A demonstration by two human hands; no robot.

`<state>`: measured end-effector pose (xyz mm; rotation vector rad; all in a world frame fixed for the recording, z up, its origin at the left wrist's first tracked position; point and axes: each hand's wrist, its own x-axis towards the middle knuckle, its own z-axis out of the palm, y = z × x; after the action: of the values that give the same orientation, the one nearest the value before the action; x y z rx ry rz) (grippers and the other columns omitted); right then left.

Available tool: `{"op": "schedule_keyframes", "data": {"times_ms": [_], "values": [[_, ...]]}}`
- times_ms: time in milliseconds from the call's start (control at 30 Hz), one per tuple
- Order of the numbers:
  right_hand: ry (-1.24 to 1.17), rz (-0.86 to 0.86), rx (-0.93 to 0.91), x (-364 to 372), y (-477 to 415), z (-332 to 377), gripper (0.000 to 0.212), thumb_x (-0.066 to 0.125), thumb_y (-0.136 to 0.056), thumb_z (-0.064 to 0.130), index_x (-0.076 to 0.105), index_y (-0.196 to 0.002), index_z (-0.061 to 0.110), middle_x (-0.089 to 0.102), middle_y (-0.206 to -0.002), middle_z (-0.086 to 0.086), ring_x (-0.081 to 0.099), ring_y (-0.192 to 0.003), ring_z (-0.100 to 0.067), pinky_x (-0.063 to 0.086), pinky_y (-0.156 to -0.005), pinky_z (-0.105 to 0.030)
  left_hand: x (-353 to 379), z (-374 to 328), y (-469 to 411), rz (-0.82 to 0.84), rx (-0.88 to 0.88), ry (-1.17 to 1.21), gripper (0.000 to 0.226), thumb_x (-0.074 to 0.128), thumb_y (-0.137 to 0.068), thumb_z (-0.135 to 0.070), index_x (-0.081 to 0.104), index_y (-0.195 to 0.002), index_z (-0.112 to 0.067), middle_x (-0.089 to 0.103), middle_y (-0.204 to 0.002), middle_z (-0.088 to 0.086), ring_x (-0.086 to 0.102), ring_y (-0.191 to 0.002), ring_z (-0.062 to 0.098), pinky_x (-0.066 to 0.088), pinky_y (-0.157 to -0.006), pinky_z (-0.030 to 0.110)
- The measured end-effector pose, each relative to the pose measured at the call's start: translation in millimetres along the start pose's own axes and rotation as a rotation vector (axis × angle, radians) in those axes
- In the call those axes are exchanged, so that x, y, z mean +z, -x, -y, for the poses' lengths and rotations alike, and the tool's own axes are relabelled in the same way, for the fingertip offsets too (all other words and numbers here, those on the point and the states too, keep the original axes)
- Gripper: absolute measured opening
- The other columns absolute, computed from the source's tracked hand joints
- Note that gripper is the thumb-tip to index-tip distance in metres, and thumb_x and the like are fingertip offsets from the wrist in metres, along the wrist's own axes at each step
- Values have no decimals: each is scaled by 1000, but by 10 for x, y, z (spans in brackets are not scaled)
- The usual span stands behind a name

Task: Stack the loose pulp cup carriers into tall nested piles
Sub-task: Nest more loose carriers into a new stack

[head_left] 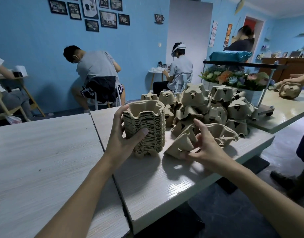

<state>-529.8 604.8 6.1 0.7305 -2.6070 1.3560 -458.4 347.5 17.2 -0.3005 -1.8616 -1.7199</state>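
A tall nested pile of brown pulp cup carriers [147,127] stands on the pale table [156,182]. My left hand [123,134] grips its left side, thumb across the front. Just to its right, my right hand [204,145] pinches a single loose carrier [178,145] that is tilted with one edge on the table. Behind them lies a heap of several loose carriers [214,107], most of them upside down.
A second table [44,160] abuts on the left. A wheeled cart with flowers [233,78] stands behind the heap. Another person's hand holds carriers [289,90] on a table at far right. Seated people work at the blue wall; someone's legs stand at right.
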Motion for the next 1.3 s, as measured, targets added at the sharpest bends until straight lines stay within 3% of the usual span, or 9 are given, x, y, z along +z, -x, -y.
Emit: {"op": "schedule_keyframes", "data": {"times_ms": [100, 200, 300, 633, 767, 967, 1033, 1133, 1300], "values": [[-35, 65, 27, -54, 22, 60, 96, 87, -70, 27, 29, -144, 45, 37, -122, 0, 59, -94, -16, 54, -82, -22, -6, 7, -11, 5, 4, -11, 72, 76, -79, -25, 39, -139, -35, 61, -125, 3, 62, -111, 16, 59, -80, 33], [-193, 31, 1, -128, 50, 103, 54, 77, -80, 28, 50, -126, 33, 50, -127, -2, 64, -97, -30, 58, -80, -31, -5, 10, -15, 7, 7, -9, 72, 76, -78, -24, 38, -139, -33, 60, -126, 4, 62, -111, 17, 59, -79, 32], [-336, 63, -1, -202, 72, 86, 36, 74, -83, 14, 56, -113, 20, 62, -124, -4, 67, -99, -29, 55, -72, -31, -7, 24, -18, 3, 10, -13, 73, 77, -78, -25, 38, -140, -31, 61, -125, 5, 62, -110, 17, 59, -80, 33], [-462, 114, 13, -215, 152, 116, 22, 69, -83, -6, 67, -100, 9, 72, -110, -11, 69, -94, -21, 56, -82, -30, 9, 33, -25, 7, 5, -12, 72, 75, -78, -22, 37, -139, -27, 62, -121, 4, 62, -106, 11, 55, -75, 23], [-355, 94, -56, -372, 218, 161, 19, 76, -74, 13, 68, -91, 10, 69, -85, -19, 64, -77, -18, 51, -69, -20, 44, 51, -43, 20, -6, -10, 73, 76, -78, -23, 36, -139, -30, 63, -118, 2, 62, -106, 10, 54, -75, 20], [-350, -75, -322, -793, 240, 421, 38, 83, -68, 44, 68, -90, 16, 71, -99, -10, 72, -86, -27, 61, -74, -34, 104, 64, -118, 65, -37, -4, 70, 78, -76, -31, 38, -132, -43, 61, -126, 1, 60, -115, 14, 58, -80, 31], [-286, -227, -453, -819, 122, 543, 28, 79, -77, 28, 65, -94, 11, 71, -95, -6, 71, -81, -28, 60, -68, -37, 182, 65, -147, 85, -37, -11, 70, 79, -74, -33, 39, -130, -45, 61, -124, -2, 60, -115, 14, 59, -84, 37], [-189, -369, -529, -702, -165, 764, 22, 74, -79, -3, 63, -97, 5, 70, -88, -2, 69, -76, -9, 55, -66, -22, 312, 81, -197, 123, -41, -37, 73, 80, -75, -35, 37, -133, -46, 60, -127, -1, 59, -118, 16, 58, -88, 39], [-19, -307, -503, -389, -518, 928, 17, 77, -78, 0, 66, -88, 8, 67, -89, -6, 65, -77, -13, 55, -68, -24, 418, 108, -293, 157, -41, -81, 97, 87, -70, -44, 19, -137, -57, 53, -139, 2, 56, -124, 11, 53, -96, 32]]}}
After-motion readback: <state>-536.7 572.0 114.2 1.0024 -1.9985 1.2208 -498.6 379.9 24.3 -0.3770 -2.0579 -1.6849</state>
